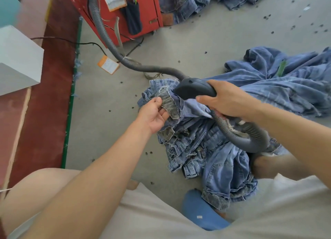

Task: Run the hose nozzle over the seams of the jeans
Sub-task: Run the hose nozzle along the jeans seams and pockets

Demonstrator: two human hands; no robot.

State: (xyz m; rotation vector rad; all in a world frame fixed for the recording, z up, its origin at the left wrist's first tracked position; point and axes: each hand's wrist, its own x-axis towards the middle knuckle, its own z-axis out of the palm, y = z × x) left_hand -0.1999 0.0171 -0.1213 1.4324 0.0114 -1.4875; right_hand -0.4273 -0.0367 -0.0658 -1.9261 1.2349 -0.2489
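Note:
A pile of blue jeans (202, 145) lies on the grey floor in front of me. My left hand (154, 115) pinches a turned-out pocket lining and waistband flap at the top of the pile. My right hand (225, 100) grips the dark grey hose nozzle (193, 89), whose tip presses against the denim right beside the held flap. The ribbed grey hose (111, 47) runs from the nozzle's back up to the red machine, and a second loop of hose (250, 136) curls under my right forearm.
A red machine (143, 13) stands at the back with paper tags hanging. More jeans lie at the right (286, 84) and at the far back (188, 4). An orange tag (108, 65), a black cable and lint bits lie on the floor. A blue slipper (200, 210) is near my knees.

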